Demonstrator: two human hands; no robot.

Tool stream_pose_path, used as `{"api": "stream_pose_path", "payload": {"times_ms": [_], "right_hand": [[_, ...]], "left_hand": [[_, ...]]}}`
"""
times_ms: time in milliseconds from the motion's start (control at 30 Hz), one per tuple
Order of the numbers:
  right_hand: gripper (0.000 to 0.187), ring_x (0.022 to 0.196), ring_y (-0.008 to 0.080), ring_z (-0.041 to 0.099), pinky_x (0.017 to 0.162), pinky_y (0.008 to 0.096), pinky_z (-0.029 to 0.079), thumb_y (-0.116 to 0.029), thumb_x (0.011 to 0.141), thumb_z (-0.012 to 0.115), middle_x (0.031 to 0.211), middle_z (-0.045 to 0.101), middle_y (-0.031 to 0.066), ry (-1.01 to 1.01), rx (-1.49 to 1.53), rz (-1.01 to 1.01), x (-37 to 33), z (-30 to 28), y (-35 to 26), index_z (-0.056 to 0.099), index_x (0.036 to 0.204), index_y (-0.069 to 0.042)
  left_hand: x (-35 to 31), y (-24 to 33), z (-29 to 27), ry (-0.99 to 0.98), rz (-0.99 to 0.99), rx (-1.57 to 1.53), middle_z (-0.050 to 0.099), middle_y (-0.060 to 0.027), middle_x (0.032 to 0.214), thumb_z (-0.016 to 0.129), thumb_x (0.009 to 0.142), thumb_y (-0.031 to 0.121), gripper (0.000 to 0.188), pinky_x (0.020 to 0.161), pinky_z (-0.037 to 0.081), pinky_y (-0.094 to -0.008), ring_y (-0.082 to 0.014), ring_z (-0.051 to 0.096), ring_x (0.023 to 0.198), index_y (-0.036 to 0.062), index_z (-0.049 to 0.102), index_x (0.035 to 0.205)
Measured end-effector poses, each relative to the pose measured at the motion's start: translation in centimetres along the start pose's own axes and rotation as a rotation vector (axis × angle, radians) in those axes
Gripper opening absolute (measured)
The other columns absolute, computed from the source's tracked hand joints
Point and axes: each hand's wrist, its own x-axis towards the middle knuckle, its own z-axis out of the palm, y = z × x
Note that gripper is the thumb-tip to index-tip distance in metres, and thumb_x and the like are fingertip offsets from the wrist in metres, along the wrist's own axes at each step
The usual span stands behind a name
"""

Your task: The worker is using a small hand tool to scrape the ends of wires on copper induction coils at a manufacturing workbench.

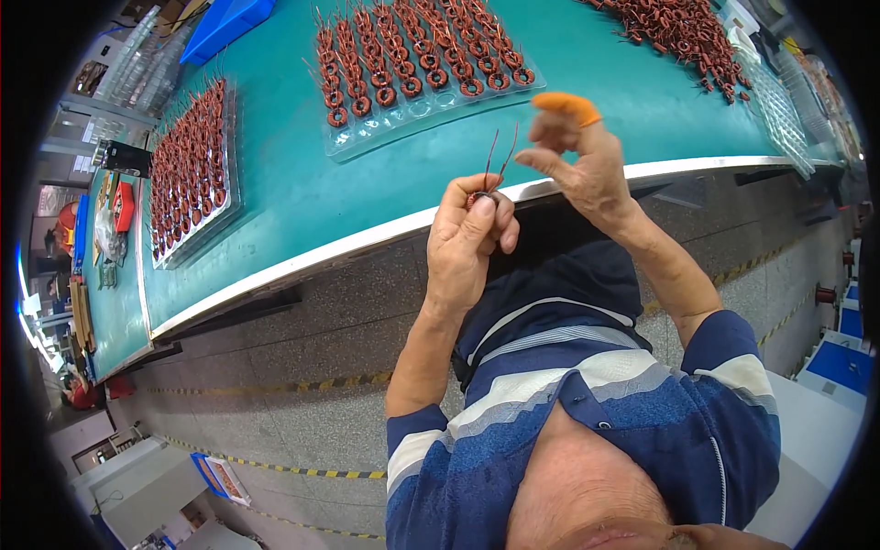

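Observation:
Just off the table's front edge, my left hand (pixel 463 234) pinches a copper-wound ring coil (pixel 476 198) between thumb and fingers. Two thin reddish wire leads (pixel 496 165) rise from this coil. To its right hovers my right hand (pixel 587 170), thumb and fingers apart with no thing visible between them. An orange finger cot (pixel 568 106) covers a fingertip of that hand, slightly smeared by motion. Beyond my hands, a clear plastic tray (pixel 367 139) bears rows of similar coils (pixel 411 86), their leads pointing up.
A second filled tray (pixel 234 179) of coils stands at the left on the green table (pixel 293 197). Loose coils (pixel 683 37) are heaped at the far right, beside clear trays (pixel 777 115). A blue bin (pixel 225 29) sits at the far left. The table's white edge (pixel 367 240) runs before me.

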Motion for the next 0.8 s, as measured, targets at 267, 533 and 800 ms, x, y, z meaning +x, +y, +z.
{"api": "stream_pose_path", "payload": {"times_ms": [267, 533, 800], "right_hand": [[0.029, 0.062, 0.0068, 0.059, 0.052, 0.0201, 0.048, -0.02, 0.084, 0.073, 0.077, 0.067, 0.0048, -0.117, 0.17, 0.305, -1.4, -0.4, -1.8, 0.064, 0.099, 0.002], [0.028, 0.068, 0.0082, 0.064, 0.056, 0.0213, 0.05, -0.012, 0.084, 0.072, 0.081, 0.068, 0.0083, -0.147, 0.136, 0.185, -0.8, 0.0, -2.5, 0.06, 0.104, 0.003], [0.027, 0.068, 0.0131, 0.067, 0.061, 0.0247, 0.053, -0.008, 0.083, 0.071, 0.081, 0.068, 0.0104, -0.191, 0.113, 0.077, 0.2, 0.6, -2.7, 0.06, 0.106, 0.002]], "left_hand": [[0.1, -0.1, -0.4, -0.077, 0.062, 0.22, 0.05, -0.0068, 0.084, 0.047, 0.1, 0.018, 0.033, 0.064, 0.044, -0.0238, -0.0121, 0.051, 0.07, -0.0002, 0.037, 0.125], [0.1, -0.1, -0.4, -0.091, 0.139, 0.356, 0.051, -0.0065, 0.081, 0.045, 0.1, 0.016, 0.029, 0.064, 0.044, -0.0241, -0.0113, 0.05, 0.069, -0.0014, 0.037, 0.122], [0.8, 0.0, -0.5, -0.069, 0.183, 0.492, 0.052, -0.0047, 0.081, 0.043, 0.101, 0.017, 0.027, 0.065, 0.043, -0.0243, -0.01, 0.049, 0.07, -0.0014, 0.039, 0.12]]}}
